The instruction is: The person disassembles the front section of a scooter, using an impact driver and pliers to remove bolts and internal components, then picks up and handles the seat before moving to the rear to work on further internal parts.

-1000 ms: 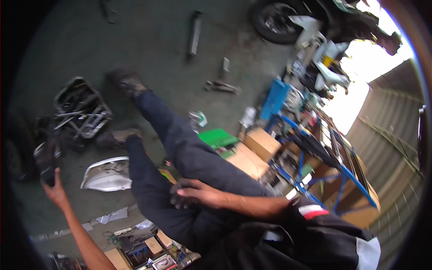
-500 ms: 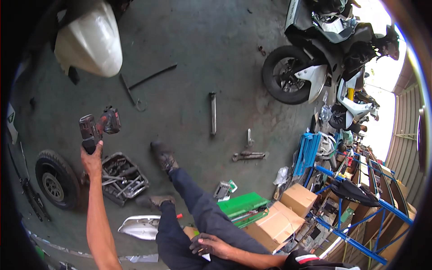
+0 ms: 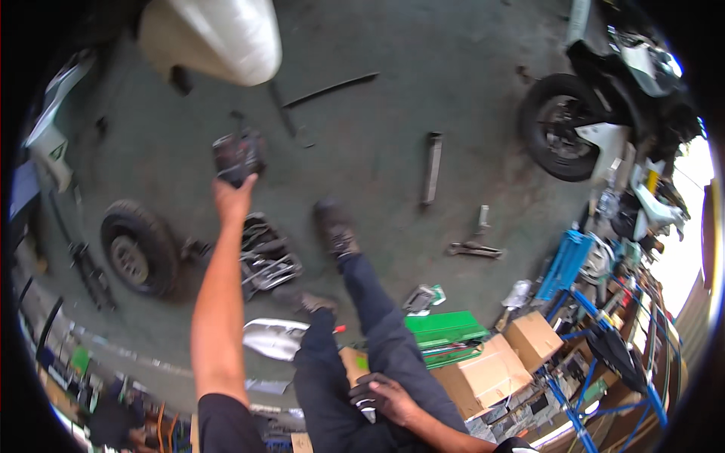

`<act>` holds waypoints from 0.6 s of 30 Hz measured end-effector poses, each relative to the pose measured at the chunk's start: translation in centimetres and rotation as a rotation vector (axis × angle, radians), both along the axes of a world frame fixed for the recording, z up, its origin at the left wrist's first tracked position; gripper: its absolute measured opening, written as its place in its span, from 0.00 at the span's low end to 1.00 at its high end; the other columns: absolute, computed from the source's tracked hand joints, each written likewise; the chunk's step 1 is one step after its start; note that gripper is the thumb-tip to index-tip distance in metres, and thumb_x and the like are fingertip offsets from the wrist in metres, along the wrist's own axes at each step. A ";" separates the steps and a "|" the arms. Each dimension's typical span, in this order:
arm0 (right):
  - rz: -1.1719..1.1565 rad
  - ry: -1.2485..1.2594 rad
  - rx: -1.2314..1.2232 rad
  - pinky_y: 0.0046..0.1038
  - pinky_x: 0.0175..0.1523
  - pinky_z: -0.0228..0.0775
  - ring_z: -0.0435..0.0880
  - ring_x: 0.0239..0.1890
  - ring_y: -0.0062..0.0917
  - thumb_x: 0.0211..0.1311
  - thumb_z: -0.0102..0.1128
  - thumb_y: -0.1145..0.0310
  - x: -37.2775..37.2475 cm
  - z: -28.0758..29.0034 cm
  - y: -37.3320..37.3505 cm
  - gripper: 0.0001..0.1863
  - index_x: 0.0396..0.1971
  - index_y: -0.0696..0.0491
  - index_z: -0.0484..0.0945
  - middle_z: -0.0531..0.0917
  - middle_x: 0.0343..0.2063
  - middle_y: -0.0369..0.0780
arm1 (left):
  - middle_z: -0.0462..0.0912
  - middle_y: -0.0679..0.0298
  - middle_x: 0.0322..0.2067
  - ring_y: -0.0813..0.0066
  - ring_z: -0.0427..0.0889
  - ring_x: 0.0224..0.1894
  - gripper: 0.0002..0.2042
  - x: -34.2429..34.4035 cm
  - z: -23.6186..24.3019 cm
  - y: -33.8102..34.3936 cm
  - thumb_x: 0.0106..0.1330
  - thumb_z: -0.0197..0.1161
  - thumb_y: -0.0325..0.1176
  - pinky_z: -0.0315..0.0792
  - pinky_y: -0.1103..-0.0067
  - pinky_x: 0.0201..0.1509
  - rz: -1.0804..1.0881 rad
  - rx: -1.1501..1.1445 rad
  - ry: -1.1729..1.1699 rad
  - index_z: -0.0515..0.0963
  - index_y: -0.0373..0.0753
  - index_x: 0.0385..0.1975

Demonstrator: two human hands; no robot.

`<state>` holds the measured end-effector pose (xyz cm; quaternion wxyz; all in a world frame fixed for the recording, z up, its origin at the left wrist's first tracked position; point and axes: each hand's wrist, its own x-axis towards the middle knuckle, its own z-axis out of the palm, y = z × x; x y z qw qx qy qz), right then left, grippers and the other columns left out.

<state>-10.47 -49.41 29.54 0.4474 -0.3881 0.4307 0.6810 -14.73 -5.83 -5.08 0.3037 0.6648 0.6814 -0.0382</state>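
My left arm stretches forward over the floor. At its end my left hand (image 3: 234, 198) grips a red and black cordless impact wrench (image 3: 237, 157), which is blurred by motion. Just below and right of that hand, an open tool tray (image 3: 273, 282) on the floor holds several spanners and other metal tools. My right hand (image 3: 390, 397) rests on my lap with the fingers curled. A small pale thing (image 3: 368, 414) shows under its fingers; I cannot make out what it is.
A wheel with tyre (image 3: 136, 248) lies left of the tray. Ahead is a white fender (image 3: 219, 38). Metal bars (image 3: 432, 167) and wrenches (image 3: 476, 250) lie on the floor. At right are a green toolbox (image 3: 445, 332), cardboard boxes (image 3: 483, 374) and a motorcycle (image 3: 566, 128).
The view has swung left, so the scene sits further right. My left hand still holds the impact wrench, which has turned and is now above the tray. The right hand stays on my lap.
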 end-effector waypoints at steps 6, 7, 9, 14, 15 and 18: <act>0.064 -0.010 -0.022 0.39 0.56 0.76 0.84 0.51 0.38 0.72 0.57 0.59 0.0 0.4 1.5 0.18 0.53 0.55 0.73 0.83 0.48 0.49 | 0.79 0.39 0.52 0.39 0.80 0.53 0.37 0.2 4.3 0.4 0.59 0.72 0.49 0.73 0.55 0.59 -0.088 -0.112 0.088 0.64 0.32 0.60; 0.076 -0.017 -0.020 0.39 0.56 0.76 0.84 0.51 0.38 0.72 0.58 0.59 0.0 0.4 1.7 0.18 0.53 0.55 0.73 0.83 0.48 0.49 | 0.81 0.40 0.50 0.39 0.81 0.52 0.36 0.2 4.9 0.6 0.59 0.72 0.49 0.74 0.55 0.58 -0.079 -0.172 0.099 0.64 0.33 0.60; 0.112 -0.024 -0.013 0.40 0.56 0.76 0.84 0.50 0.37 0.71 0.58 0.58 0.0 0.5 1.9 0.20 0.54 0.55 0.72 0.83 0.48 0.48 | 0.82 0.40 0.48 0.39 0.81 0.52 0.35 0.2 5.6 0.7 0.60 0.71 0.48 0.74 0.55 0.57 -0.045 -0.214 0.109 0.65 0.32 0.59; 0.163 -0.045 -0.009 0.41 0.56 0.76 0.83 0.51 0.37 0.70 0.59 0.58 0.1 0.6 1.8 0.20 0.54 0.55 0.72 0.83 0.48 0.48 | 0.82 0.39 0.48 0.37 0.81 0.52 0.35 -1.0 5.9 -0.1 0.61 0.70 0.45 0.74 0.55 0.57 -0.026 -0.196 0.022 0.64 0.29 0.60; 0.163 -0.049 -0.012 0.41 0.56 0.76 0.83 0.51 0.38 0.70 0.59 0.57 0.2 0.6 1.8 0.21 0.54 0.55 0.72 0.83 0.48 0.48 | 0.82 0.39 0.48 0.37 0.80 0.52 0.36 -1.6 6.2 -0.8 0.61 0.70 0.45 0.74 0.55 0.57 -0.047 -0.131 -0.031 0.63 0.28 0.61; 0.178 -0.068 -0.002 0.42 0.56 0.75 0.83 0.52 0.38 0.69 0.59 0.54 0.3 0.6 1.7 0.23 0.55 0.54 0.72 0.83 0.48 0.47 | 0.81 0.38 0.50 0.37 0.78 0.56 0.36 -3.4 9.5 -3.3 0.61 0.70 0.47 0.73 0.58 0.59 -0.056 -0.054 -0.160 0.66 0.28 0.61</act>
